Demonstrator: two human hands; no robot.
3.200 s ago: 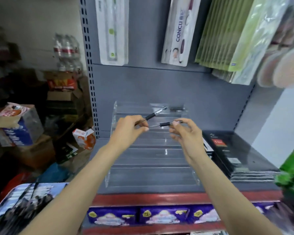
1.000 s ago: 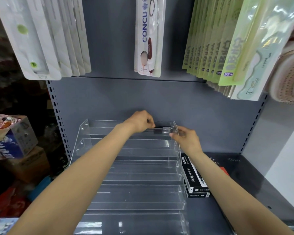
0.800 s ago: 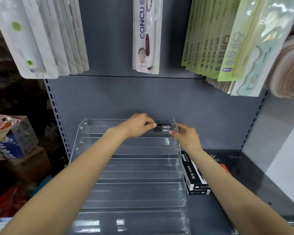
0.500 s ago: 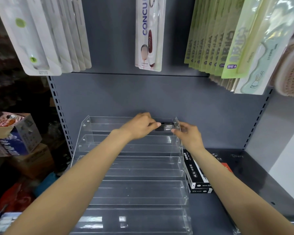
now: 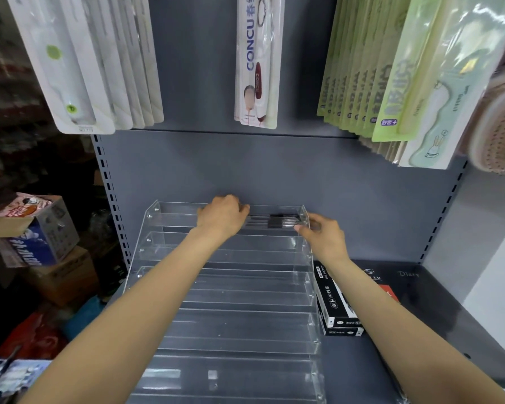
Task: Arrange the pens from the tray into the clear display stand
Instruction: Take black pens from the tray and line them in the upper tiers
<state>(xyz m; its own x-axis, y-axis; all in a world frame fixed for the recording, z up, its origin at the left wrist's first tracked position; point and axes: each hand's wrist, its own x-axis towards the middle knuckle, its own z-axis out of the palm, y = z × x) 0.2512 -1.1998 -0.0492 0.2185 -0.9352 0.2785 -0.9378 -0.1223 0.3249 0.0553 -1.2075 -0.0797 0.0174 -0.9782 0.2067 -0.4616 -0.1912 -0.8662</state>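
Observation:
The clear display stand [image 5: 225, 290] rises in several stepped tiers on the grey shelf. Two or three black-and-clear pens [image 5: 276, 221] lie lengthwise at the right end of its top tier. My left hand [image 5: 220, 218] has its fingers curled at the pens' left ends. The fingertips of my right hand [image 5: 322, 239] rest at the pens' right ends beside the stand's side wall; its grip is unclear. The lower tiers hold nothing. A corner of the tray [image 5: 18, 374] with dark pens shows at the bottom left.
Black pen boxes [image 5: 337, 301] lie against the stand's right side, with dark diaries [image 5: 405, 287] beyond them. Packaged goods [image 5: 257, 62] hang from the back panel above. Cardboard boxes [image 5: 35, 231] are stacked to the left of the shelf.
Both hands carried pens from mid-air up to the top tier. Over the last second they stay at the pens' ends, the left hand sliding slightly left so more pen shows.

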